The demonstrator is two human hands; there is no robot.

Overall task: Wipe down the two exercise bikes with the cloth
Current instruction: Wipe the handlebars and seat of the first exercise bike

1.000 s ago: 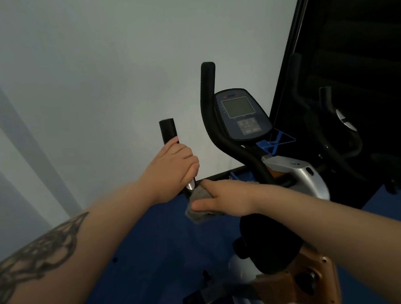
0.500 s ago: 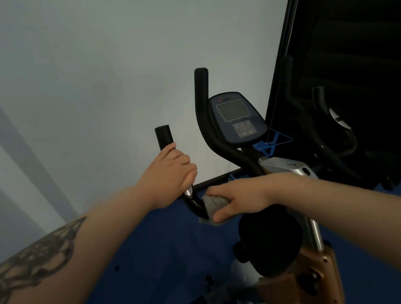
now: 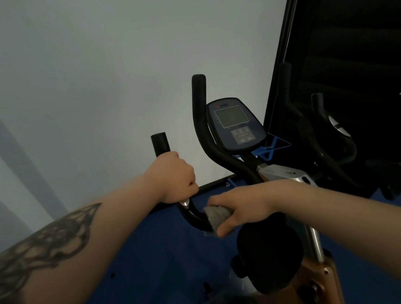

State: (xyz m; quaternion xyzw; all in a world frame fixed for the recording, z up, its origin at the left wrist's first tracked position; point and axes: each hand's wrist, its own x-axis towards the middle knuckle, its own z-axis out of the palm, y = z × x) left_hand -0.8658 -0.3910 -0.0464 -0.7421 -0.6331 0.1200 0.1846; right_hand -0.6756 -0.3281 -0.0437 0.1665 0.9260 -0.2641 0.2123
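Matte black foam on the upright ends of the left handlebar (image 3: 159, 143) and the right handlebar (image 3: 201, 117), glossy black tube in the low bend between them, a small silver patch just under the left fist. Oval dark-blue console (image 3: 236, 124) with a grey square screen and a block of pale buttons, mounted on the near exercise bike (image 3: 313, 258), above a brushed-silver bracket, a chrome post, a rounded black knob and an orange-brown frame panel. Blue floor (image 3: 136, 266) beneath, pale smooth wall (image 3: 91, 76) behind. Second exercise bike (image 3: 324, 141) at right, dim against a black panel, black curved bars and a silver disc barely readable.

Left hand (image 3: 172, 176) clenched around the left handlebar below its foam end, knuckles up, tattooed forearm stretched in from lower left. Right hand (image 3: 243, 206) reaching across from the right, fingers and thumb wrapped over the cloth (image 3: 216, 217), a fuzzy grey wad pressed around the glossy bend, just beside the left fist.
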